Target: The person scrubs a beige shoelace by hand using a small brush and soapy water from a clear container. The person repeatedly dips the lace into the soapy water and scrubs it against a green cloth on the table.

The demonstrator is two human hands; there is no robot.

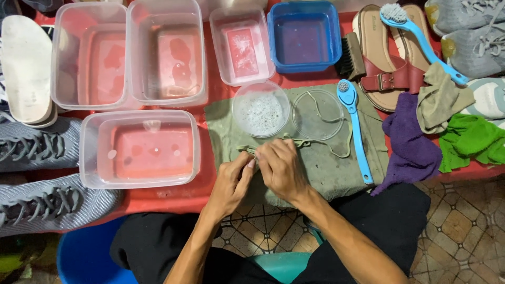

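1. Both hands together at the counter's front edge, over the olive-green cloth.
2. Left hand and right hand pinched narrow on the pale shoelace, fingertips touching at its near end.
3. Lace running away rightward and toward the back, long axis roughly along the front edge, then looping past the empty round clear dish.
4. Right hand nearer the lace's free length; left hand at its tip.
5. Round dish with foamy liquid just behind the hands.
6. Blue long-handled brush on the cloth's right side, handle pointing to the front edge.
7. Clear tubs toward the left edge; grey sneakers at the left front corner.
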